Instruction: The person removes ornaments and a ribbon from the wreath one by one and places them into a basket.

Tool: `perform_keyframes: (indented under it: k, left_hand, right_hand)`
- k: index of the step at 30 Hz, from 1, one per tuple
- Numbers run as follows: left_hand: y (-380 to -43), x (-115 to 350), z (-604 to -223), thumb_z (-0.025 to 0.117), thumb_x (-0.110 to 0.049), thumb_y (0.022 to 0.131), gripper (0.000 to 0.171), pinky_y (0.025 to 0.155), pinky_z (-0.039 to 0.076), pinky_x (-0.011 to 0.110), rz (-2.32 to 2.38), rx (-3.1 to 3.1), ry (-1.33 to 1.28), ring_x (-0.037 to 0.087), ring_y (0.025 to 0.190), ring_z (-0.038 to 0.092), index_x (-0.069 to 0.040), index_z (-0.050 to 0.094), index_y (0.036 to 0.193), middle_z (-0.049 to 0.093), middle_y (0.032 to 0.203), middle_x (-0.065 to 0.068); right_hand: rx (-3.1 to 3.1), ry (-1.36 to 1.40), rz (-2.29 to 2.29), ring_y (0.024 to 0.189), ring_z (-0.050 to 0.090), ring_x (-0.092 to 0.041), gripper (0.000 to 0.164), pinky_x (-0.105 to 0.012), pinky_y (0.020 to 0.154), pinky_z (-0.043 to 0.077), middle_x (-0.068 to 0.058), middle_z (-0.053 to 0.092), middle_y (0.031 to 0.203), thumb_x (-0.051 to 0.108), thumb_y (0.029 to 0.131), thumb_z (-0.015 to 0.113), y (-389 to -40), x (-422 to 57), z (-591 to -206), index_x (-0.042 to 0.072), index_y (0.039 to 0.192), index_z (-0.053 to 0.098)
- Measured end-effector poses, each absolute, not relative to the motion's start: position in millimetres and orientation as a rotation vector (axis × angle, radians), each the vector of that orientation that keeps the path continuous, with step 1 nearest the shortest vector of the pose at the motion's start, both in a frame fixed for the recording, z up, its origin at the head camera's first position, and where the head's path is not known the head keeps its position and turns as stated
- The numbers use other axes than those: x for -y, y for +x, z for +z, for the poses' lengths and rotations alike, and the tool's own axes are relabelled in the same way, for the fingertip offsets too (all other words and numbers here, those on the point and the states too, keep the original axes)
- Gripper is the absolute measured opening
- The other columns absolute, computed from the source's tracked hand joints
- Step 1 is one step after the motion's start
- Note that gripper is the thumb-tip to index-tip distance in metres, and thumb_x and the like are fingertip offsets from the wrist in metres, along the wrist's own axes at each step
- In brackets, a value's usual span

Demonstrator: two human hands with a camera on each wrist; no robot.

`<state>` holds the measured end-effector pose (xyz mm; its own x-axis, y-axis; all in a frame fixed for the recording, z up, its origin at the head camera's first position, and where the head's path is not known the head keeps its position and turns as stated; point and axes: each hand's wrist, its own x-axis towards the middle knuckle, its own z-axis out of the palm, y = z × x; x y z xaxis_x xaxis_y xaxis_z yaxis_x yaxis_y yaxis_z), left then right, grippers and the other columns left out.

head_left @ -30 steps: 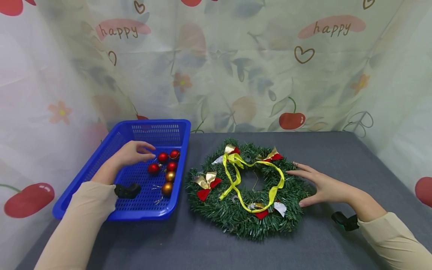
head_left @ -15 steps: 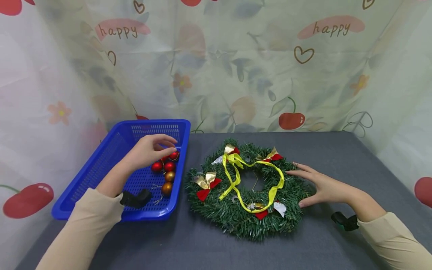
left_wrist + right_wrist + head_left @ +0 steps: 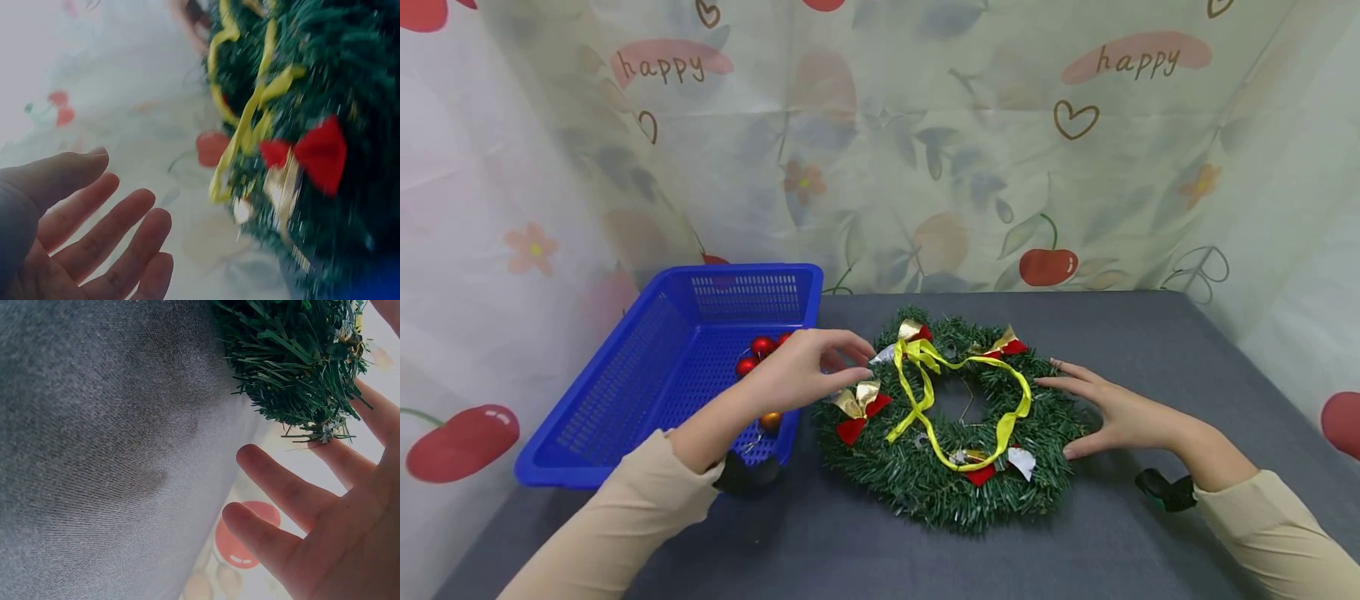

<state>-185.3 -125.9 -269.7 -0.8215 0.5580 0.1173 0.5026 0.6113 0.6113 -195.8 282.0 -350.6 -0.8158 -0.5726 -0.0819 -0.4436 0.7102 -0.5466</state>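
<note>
A green Christmas wreath (image 3: 940,500) lies on the table, trimmed with red and gold bows (image 3: 856,415) and a looped yellow ribbon (image 3: 1011,417). My left hand (image 3: 805,367) hovers by the wreath's left side, over the basket's right rim. Its fingers are relaxed and hold nothing, as the left wrist view also shows (image 3: 106,244). At the wreath's right edge my right hand (image 3: 1127,421) has its fingers spread, with fingertips right at the green needles (image 3: 294,369).
Left of the wreath stands a blue plastic basket (image 3: 587,400) holding red and gold ball ornaments (image 3: 763,347), partly hidden by my left arm. Dark grey cloth (image 3: 1120,333) covers the table. A printed curtain (image 3: 880,167) hangs behind and at both sides.
My left hand has moved right, from over the basket across the ball ornaments to the wreath's left side. The right hand and the wreath have stayed in place.
</note>
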Motion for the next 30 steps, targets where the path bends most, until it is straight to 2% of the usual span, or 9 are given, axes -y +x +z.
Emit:
perform_keyframes:
  k: [5,11,17,23,30]
  left_hand:
    - [-181.2,104.5,-276.0,0.062,-0.023,0.09,0.028,0.077,0.054,0.028,0.932,-2.694,0.952,0.01,0.077,0.067,-0.011,0.064,0.116,0.07,0.102,0.005]
    - [-181.5,83.0,-287.4,0.062,-0.024,0.09,0.03,0.066,0.051,0.02,0.871,-2.686,0.97,0.012,0.075,0.067,-0.011,0.063,0.116,0.07,0.1,0.006]
    - [-184.8,67.7,-301.4,0.063,-0.023,0.089,0.029,0.065,0.052,0.021,0.869,-2.725,0.915,0.018,0.078,0.069,-0.01,0.064,0.115,0.071,0.097,0.007]
    - [-185.4,59.6,-308.1,0.065,-0.021,0.088,0.028,0.058,0.047,0.021,0.891,-2.785,0.815,0.015,0.069,0.065,-0.009,0.065,0.113,0.071,0.094,0.008]
    - [-187.6,54.1,-313.2,0.067,-0.022,0.086,0.029,0.059,0.047,0.024,0.821,-2.807,0.723,0.017,0.072,0.064,-0.008,0.065,0.112,0.07,0.092,0.008]
  right_hand:
    - [-2.668,-0.811,-0.765,0.134,0.018,-0.054,0.087,-0.068,0.092,0.034,-0.028,0.011,0.152,0.046,0.072,0.076,-195.9,-282.2,-350.6,0.015,0.143,0.036]
    - [-2.671,-0.81,-0.761,0.134,0.019,-0.054,0.087,-0.068,0.092,0.034,-0.028,0.011,0.152,0.046,0.072,0.076,-196.4,-282.3,-351.1,0.015,0.143,0.037]
    - [-2.67,-0.816,-0.763,0.134,0.018,-0.054,0.087,-0.068,0.092,0.034,-0.028,0.011,0.152,0.046,0.072,0.075,-196.2,-282.0,-351.8,0.014,0.143,0.036]
    - [-2.677,-0.818,-0.758,0.134,0.019,-0.054,0.087,-0.068,0.092,0.034,-0.028,0.012,0.152,0.046,0.071,0.076,-196.4,-281.8,-351.9,0.014,0.142,0.037]
    - [-2.679,-0.819,-0.763,0.134,0.019,-0.053,0.087,-0.068,0.092,0.034,-0.027,0.012,0.152,0.046,0.071,0.076,-195.7,-282.2,-351.9,0.014,0.142,0.037]
